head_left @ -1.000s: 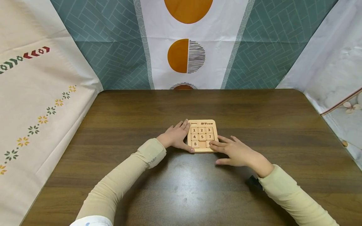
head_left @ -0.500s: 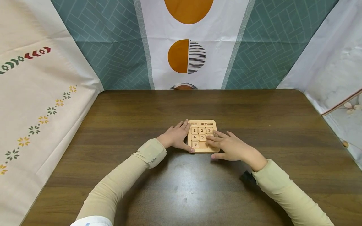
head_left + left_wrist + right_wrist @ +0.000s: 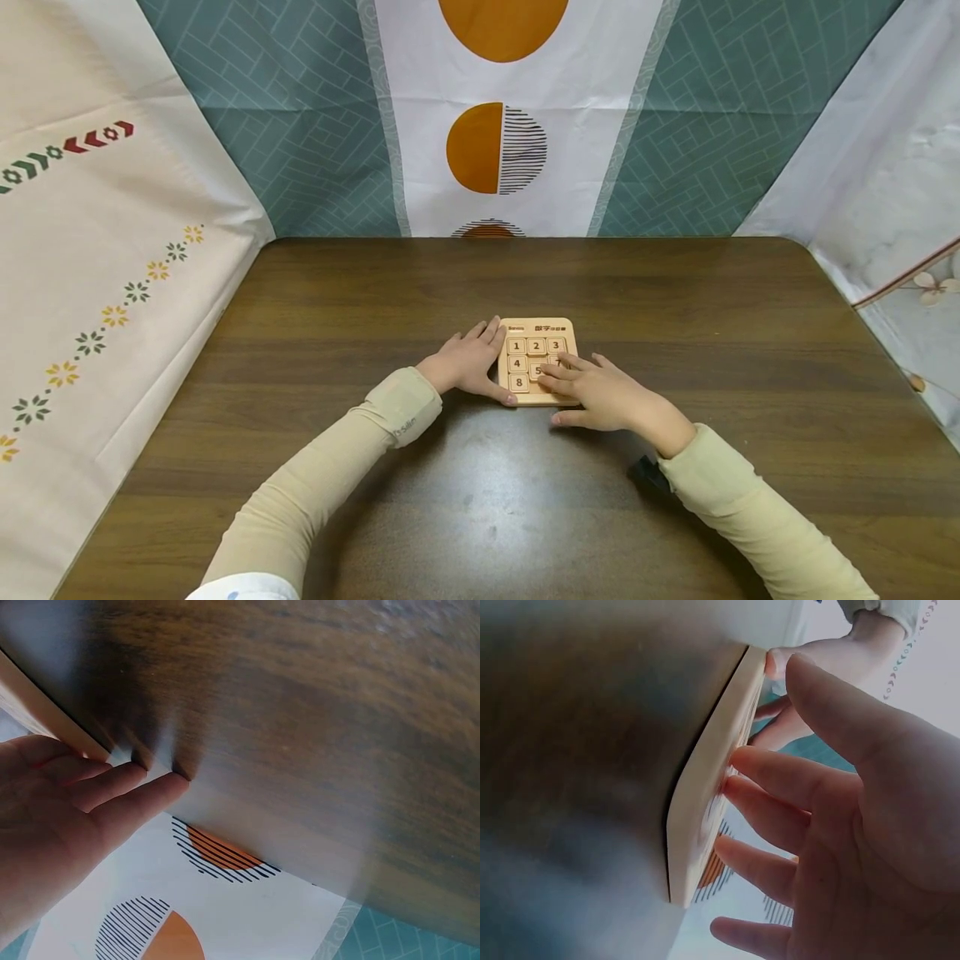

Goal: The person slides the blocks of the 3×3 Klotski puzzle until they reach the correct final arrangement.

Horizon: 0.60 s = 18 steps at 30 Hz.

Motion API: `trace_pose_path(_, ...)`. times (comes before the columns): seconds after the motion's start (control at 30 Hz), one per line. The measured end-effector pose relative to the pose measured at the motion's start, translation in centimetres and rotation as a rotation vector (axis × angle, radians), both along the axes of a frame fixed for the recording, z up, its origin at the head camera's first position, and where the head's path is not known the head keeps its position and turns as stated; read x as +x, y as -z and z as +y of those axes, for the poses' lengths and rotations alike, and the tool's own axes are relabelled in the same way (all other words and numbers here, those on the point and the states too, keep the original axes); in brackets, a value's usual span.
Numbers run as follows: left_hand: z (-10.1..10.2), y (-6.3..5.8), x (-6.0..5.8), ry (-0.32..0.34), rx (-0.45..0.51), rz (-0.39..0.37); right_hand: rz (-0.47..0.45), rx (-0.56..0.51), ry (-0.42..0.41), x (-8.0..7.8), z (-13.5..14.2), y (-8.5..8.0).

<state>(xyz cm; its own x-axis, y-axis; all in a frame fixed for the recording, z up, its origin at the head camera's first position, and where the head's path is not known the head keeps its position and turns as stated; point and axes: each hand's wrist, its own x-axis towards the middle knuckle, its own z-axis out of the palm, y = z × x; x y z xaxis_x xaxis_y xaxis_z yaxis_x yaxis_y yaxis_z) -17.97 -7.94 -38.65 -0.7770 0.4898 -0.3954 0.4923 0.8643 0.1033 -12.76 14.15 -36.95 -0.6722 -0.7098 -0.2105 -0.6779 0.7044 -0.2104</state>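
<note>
A wooden number slide puzzle (image 3: 517, 400) lies flat on the table, its square tiles marked with dark numerals. Along its left edge rests my left hand (image 3: 474, 360), fingers straight and thumb at the lower left corner. From the right, my right hand (image 3: 611, 396) reaches over the board with extended fingers, fingertips on the 5 tile (image 3: 535, 369). That tile sits lower than the 4 tile (image 3: 517, 363) beside it. The tiles at the lower right are mostly hidden under the right hand. In the right wrist view, the fingertips (image 3: 739, 759) touch the puzzle's top face.
The brown wood-grain table (image 3: 360, 308) extends around the puzzle on all sides. A patterned cloth (image 3: 300, 125) hangs behind the far edge, with a cream embroidered cloth (image 3: 90, 267) at the left and a pale floral one (image 3: 885, 192) at the right.
My right hand has moved left across the board, from the 6 tile to the 5 tile. The 5 tile has slid partway down toward the bottom gap. My left hand stays in place.
</note>
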Motion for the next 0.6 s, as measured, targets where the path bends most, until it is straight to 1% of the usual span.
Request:
trace_pose_path(0.27,0.0,0.3,-0.1,0.003,0.003,0.0,0.011,-0.001,-0.026,1.1,0.1,0.1)
trace_pose_path(0.4,0.0,0.1,0.0,0.004,0.009,0.001,0.017,-0.017,-0.033,1.5,0.2,0.1)
trace_pose_path(0.6,0.0,-0.2,0.1,0.002,0.014,-0.002,0.029,-0.036,-0.036,1.2,0.6,0.0)
